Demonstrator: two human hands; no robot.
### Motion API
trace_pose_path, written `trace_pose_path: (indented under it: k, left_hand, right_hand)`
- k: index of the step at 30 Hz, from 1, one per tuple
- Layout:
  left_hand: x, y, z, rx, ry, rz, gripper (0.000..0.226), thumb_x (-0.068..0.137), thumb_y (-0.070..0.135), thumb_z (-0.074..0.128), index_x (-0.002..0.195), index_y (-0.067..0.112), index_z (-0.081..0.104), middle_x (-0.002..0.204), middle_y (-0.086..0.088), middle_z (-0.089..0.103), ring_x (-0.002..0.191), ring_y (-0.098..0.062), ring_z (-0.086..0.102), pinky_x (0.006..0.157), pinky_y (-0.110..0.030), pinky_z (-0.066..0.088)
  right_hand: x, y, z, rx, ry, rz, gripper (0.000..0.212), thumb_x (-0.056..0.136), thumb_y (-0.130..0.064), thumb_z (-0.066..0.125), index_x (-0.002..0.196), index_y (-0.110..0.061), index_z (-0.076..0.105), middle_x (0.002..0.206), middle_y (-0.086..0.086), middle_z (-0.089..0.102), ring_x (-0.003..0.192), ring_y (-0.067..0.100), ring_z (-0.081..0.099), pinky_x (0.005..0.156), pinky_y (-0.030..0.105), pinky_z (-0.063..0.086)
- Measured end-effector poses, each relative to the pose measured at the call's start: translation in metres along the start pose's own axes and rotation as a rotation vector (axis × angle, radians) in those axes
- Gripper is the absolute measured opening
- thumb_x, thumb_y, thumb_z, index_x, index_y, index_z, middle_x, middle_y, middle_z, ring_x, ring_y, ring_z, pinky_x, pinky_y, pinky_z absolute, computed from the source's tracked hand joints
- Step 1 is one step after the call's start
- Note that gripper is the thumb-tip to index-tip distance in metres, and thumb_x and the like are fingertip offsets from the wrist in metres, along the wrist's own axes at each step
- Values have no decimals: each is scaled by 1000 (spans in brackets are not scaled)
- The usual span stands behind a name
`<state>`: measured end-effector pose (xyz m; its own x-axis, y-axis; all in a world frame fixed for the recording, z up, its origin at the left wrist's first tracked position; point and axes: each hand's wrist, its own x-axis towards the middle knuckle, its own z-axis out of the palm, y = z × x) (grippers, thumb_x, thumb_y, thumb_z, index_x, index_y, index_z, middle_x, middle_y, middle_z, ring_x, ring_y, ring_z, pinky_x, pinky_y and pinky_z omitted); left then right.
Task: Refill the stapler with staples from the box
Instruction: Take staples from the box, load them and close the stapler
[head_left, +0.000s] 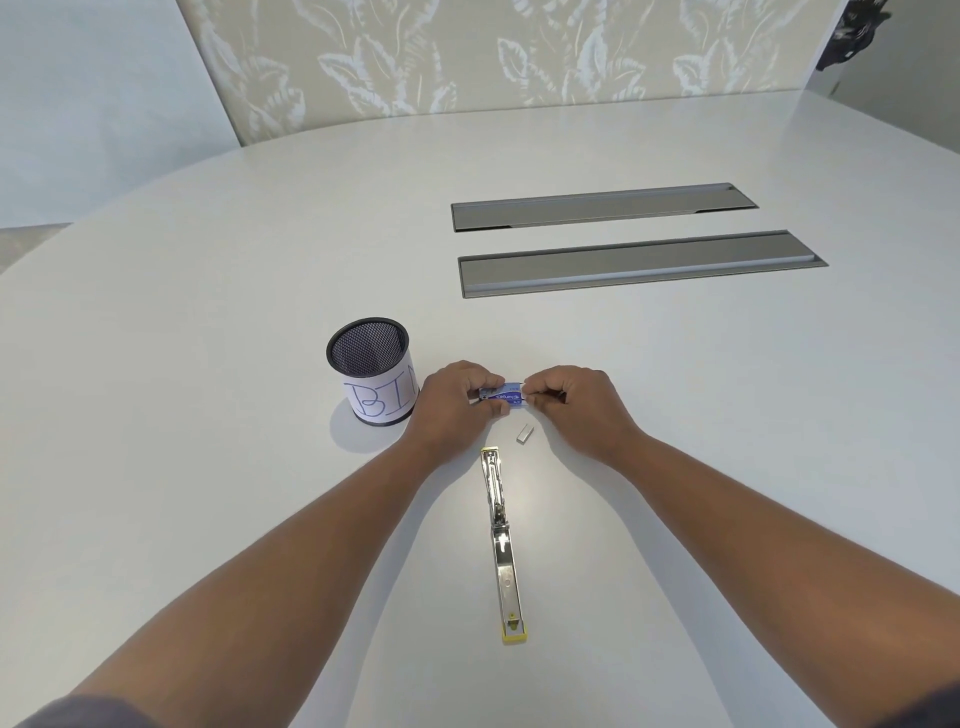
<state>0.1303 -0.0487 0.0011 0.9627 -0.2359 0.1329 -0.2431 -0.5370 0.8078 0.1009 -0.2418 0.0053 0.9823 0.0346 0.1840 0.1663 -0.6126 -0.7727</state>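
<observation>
Stapler (501, 540) lies opened flat; staple strip (525, 433) beside blue box (505, 396).

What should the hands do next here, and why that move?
Probably set the blue staple box down and pick up the loose staple strip. Both the left hand and right hand pinch the box, while a strip already lies on the table just beyond the stapler, which lies swung open flat. That strip looks ready to load.
</observation>
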Motion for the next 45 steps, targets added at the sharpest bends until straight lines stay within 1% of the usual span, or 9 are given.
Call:
trace_pose_path:
  k: [6,11,15,18,21,26,33,39,45]
  left_hand:
    - [0,-1,0,-21,3,-4,33,75,12,84,107,14,77,102,4,67,96,-16,67,93,-29,52]
    - [0,-1,0,-26,20,-1,30,75,11,84,104,14,79,98,6,68,91,-14,66,84,-13,47]
    - [-1,-1,1,-52,25,-8,25,73,11,85,97,18,80,94,6,71,90,-18,68,87,-32,54]
    - [-2,-1,2,-80,25,-19,24,73,10,86,94,20,80,92,6,72,90,-20,69,89,-40,55]
    - [-2,0,2,-112,29,-47,26,72,11,87,88,29,78,92,3,75,87,-21,71,88,-43,56]
    - [-3,3,2,-168,50,-99,23,71,12,88,83,29,77,89,-6,77,86,-29,71,86,-44,57]
    - [-5,5,4,-177,60,-116,23,72,10,86,90,23,79,91,-4,78,90,-28,72,90,-40,55]
    - [-4,5,4,-196,74,-161,28,69,10,89,95,16,79,90,1,76,89,-24,73,88,-35,57]
    - [-3,6,3,-186,66,-152,29,68,10,90,95,14,79,92,-2,76,82,-20,71,86,-32,56]
  right_hand:
    - [-1,4,2,-73,-10,-100,15,91,0,65,98,-5,77,99,9,77,92,26,68,87,36,51]
    - [0,5,4,-92,-9,-140,13,89,2,65,93,-2,76,93,13,76,87,29,67,83,38,49]
    - [0,5,4,-54,-24,-74,12,89,-1,65,90,-3,76,91,16,75,87,32,67,82,42,51]
    - [1,4,5,-16,-27,-10,11,89,-7,69,92,-11,78,85,7,76,73,15,63,70,32,51]
    - [3,1,6,68,-13,63,8,86,-10,72,90,-17,73,82,-3,77,67,3,61,67,18,47]
    - [3,-7,3,124,-39,139,14,92,-6,62,95,-18,68,91,-5,78,74,2,65,65,9,42]
    - [-12,-8,11,176,87,212,9,94,-15,59,91,-22,61,76,0,75,48,3,44,52,18,37]
    - [-13,-12,13,161,88,222,10,92,-14,59,88,-23,60,73,2,74,57,11,52,60,29,43]
    - [-13,-10,14,191,78,218,11,94,-16,62,85,-23,59,71,3,74,56,12,53,60,29,44]
